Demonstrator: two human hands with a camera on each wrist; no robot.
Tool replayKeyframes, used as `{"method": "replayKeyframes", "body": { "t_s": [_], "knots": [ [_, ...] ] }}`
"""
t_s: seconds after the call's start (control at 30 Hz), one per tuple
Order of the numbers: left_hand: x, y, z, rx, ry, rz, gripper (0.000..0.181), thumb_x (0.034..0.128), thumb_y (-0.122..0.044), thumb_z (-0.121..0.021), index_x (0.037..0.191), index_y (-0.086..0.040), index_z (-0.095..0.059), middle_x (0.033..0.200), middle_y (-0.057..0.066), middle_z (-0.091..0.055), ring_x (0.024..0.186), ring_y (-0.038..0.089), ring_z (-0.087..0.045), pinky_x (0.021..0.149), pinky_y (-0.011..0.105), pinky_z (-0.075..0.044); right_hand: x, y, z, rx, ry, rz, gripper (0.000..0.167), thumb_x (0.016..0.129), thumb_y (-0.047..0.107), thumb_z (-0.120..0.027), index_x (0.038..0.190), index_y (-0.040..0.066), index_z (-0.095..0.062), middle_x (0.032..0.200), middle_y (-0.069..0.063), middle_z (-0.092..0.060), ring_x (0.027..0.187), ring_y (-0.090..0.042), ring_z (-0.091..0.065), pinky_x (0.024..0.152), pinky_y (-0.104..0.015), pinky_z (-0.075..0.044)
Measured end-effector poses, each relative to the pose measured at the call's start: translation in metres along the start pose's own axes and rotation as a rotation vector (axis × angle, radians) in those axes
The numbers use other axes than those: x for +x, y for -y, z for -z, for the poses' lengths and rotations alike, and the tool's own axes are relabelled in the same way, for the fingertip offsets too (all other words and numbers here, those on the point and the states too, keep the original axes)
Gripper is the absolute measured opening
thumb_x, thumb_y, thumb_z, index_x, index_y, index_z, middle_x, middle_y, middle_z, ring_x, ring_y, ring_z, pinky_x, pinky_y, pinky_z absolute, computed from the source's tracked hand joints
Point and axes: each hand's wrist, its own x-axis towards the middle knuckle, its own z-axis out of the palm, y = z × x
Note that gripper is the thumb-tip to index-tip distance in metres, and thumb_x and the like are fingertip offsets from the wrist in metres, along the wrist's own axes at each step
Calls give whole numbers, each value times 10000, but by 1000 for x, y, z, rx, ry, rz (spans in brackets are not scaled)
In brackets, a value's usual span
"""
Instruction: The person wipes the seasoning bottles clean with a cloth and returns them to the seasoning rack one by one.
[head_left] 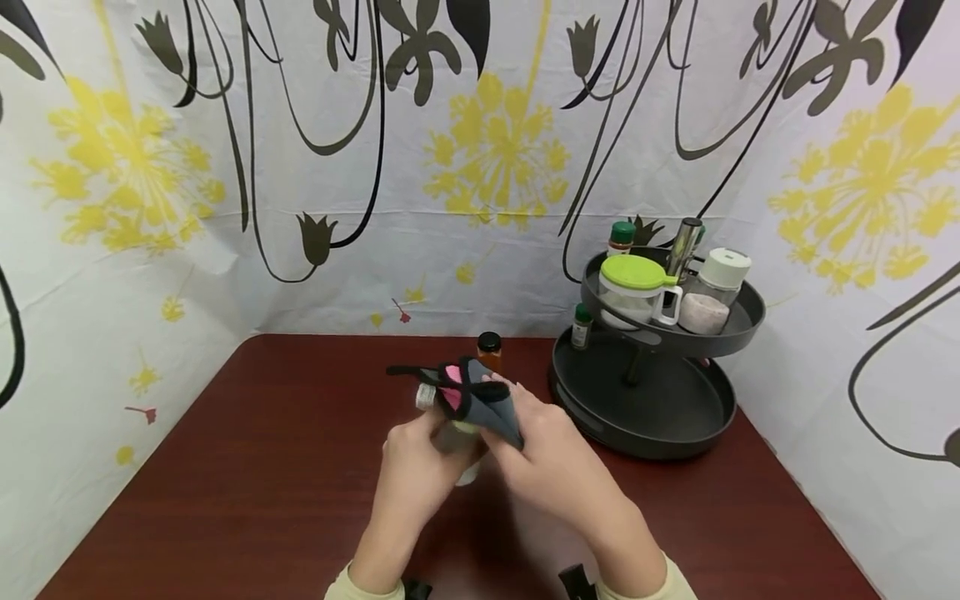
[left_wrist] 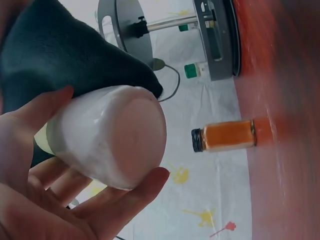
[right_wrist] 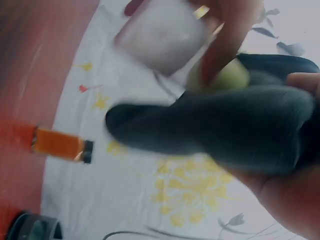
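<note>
My left hand (head_left: 412, 471) grips a jar (left_wrist: 107, 137) with white contents and a pale green band at its far end. In the left wrist view the jar is tilted, its base toward the camera. A dark grey cloth (head_left: 491, 406) with black trim and a pink patch is in my right hand (head_left: 558, 462), its fingers and thumb around it. The cloth (right_wrist: 215, 130) lies close beside the jar's pale green end; whether they touch is blurred in the right wrist view. Both hands are close together above the table.
Behind the hands an orange-filled bottle (head_left: 489, 353) with a black cap stands upright on the dark red table (head_left: 300, 467). A two-tier black rack (head_left: 645, 448) at the right holds a lime-lidded jar (head_left: 633, 292), a white-capped shaker (head_left: 708, 292) and small green-capped bottles (head_left: 581, 329).
</note>
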Motion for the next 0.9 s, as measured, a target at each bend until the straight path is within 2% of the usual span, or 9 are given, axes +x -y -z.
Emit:
{"method": "replayKeyframes", "body": {
  "t_s": [0.1, 0.23, 0.33, 0.43, 0.53, 0.63, 0.77, 0.8, 0.9],
  "knots": [
    [0, -1, -2, 10, 62, -1, 156, 853, -160, -853, 997, -130, -802, 732, -1, -765, 709, 136, -726, 666, 346, -583, -1, 11, -1, -84, 46, 16, 594, 1016, 205, -686, 1574, 84, -518, 1643, -72, -509, 1549, -255, -466, 1240, -538, -403],
    [-2, -4, -4, -13, 100, -9, 86, 846, -86, -810, 852, -140, -742, 602, -60, -627, 594, 33, -562, 586, 253, -474, 7, 16, -2, -91, 52, 19, 578, 1005, 190, -690, 1551, 69, -545, 1628, -79, -530, 1537, -250, -486, 1269, -520, -371],
    [-3, -3, -5, -29, 67, 9, 170, 838, -188, -855, 981, -203, -765, 690, -79, -703, 651, 57, -633, 621, 286, -515, 12, 7, -3, -9, 34, -22, 465, 1036, 202, -654, 1494, 149, -596, 1339, -47, -719, 1190, -189, -721, 1041, -428, -578],
    [-3, 0, -5, -57, 41, 67, 366, 838, -317, -892, 1171, -255, -755, 923, -31, -818, 862, 158, -764, 752, 397, -612, 11, -5, -5, 63, 25, -67, 378, 1059, 204, -624, 1434, 243, -608, 995, 20, -696, 836, -102, -659, 766, -324, -548],
    [-2, 5, -5, -48, 18, 77, 449, 862, -333, -884, 1267, -223, -724, 1075, 62, -834, 1002, 268, -796, 845, 494, -637, 6, -9, -8, 61, 7, -50, 470, 1054, 187, -645, 1512, 254, -566, 1170, 13, -747, 732, -92, -600, 751, -298, -506],
    [1, 7, -6, -33, 14, 57, 372, 902, -268, -856, 1234, -143, -747, 1016, 91, -833, 935, 266, -804, 812, 469, -650, 3, -4, -9, 27, -1, 1, 602, 1034, 173, -670, 1605, 207, -485, 1587, 19, -570, 1062, -98, -726, 962, -360, -574],
    [2, 8, -9, -62, 41, 36, 257, 935, -168, -806, 1178, -89, -784, 913, 70, -817, 819, 174, -781, 722, 359, -639, 9, 1, -8, 7, 0, 57, 606, 1005, 162, -682, 1586, 140, -511, 1660, -16, -489, 1539, -193, -475, 1205, -519, -454],
    [2, 8, -10, -77, 47, 29, 256, 942, -158, -796, 1191, -99, -785, 914, 63, -817, 819, 158, -776, 716, 342, -633, 12, 0, -8, 14, -3, 64, 595, 1008, 170, -685, 1580, 139, -521, 1651, -25, -501, 1551, -201, -456, 1210, -526, -444],
    [1, 9, -15, -102, 35, 7, 299, 956, -211, -800, 1250, -174, -765, 1001, 45, -826, 923, 167, -787, 774, 375, -634, 19, -9, -9, 63, -12, 35, 510, 1030, 194, -671, 1531, 203, -577, 1429, -5, -684, 1214, -168, -716, 1011, -445, -597]
  ]
}}
